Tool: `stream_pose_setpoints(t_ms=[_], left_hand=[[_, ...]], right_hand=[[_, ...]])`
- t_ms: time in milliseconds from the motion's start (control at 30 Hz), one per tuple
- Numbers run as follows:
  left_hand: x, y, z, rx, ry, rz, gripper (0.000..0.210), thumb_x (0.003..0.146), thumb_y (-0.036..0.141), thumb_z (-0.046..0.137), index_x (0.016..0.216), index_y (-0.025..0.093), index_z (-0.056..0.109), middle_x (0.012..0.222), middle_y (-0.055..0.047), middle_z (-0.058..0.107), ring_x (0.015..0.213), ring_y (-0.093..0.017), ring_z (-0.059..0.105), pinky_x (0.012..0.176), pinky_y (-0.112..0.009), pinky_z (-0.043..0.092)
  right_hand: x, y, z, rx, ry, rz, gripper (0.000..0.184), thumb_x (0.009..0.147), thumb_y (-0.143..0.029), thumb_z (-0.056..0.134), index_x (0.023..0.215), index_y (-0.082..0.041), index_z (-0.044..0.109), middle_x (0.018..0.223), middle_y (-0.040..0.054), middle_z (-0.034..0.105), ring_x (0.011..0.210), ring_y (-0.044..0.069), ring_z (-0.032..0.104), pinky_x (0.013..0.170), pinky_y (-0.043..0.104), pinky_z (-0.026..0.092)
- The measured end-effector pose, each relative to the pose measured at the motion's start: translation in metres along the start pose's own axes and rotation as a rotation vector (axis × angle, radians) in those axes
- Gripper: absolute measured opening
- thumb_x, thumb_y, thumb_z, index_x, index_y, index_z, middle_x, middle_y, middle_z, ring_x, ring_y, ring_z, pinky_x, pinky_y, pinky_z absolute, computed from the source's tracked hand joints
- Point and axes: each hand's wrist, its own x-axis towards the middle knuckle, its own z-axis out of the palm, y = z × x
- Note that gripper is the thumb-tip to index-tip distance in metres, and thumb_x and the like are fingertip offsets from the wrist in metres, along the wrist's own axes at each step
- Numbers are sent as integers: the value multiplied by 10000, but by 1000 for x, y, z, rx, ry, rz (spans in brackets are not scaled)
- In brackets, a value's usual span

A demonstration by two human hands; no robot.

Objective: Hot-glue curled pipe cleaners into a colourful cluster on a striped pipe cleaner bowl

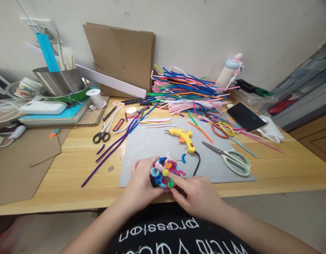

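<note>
Between my hands, at the front edge of the grey cutting mat (152, 141), is a round pipe-cleaner ornament (163, 180) in blue, pink and purple with small curled pieces on it. My left hand (143, 180) wraps round its left side, fingers closed on it. My right hand (193, 194) touches the right side, its index finger reaching to the yellow curl (165, 173) in the middle. A blue crescent (183, 158) sticks out at the upper right. Beyond it, a yellow hot glue gun (182, 135) lies on the mat. The ornament's underside is hidden.
Large scissors (233, 160) lie on the mat's right side. A heap of coloured pipe cleaners (189, 88) fills the back. At left are purple pipe cleaners (107, 155), small black scissors (101, 135) and cardboard (27, 169). A phone (246, 116) lies at right. The glue gun's cord (197, 164) runs toward me.
</note>
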Motion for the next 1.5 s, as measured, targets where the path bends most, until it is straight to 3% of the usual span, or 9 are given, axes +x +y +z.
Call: stream_pose_setpoints(t_ms=[1500], left_hand=[[-2,1,0,94,18,37,696,690,357,727,1296,279,397,1222,-81,604,1136,-300,539,996,-513,271]], right_hand=[[-5,4,10,-31,110,-53,387,861,-258,440,1187,-198,639,585,18,713,464,181,626,487,301,324]])
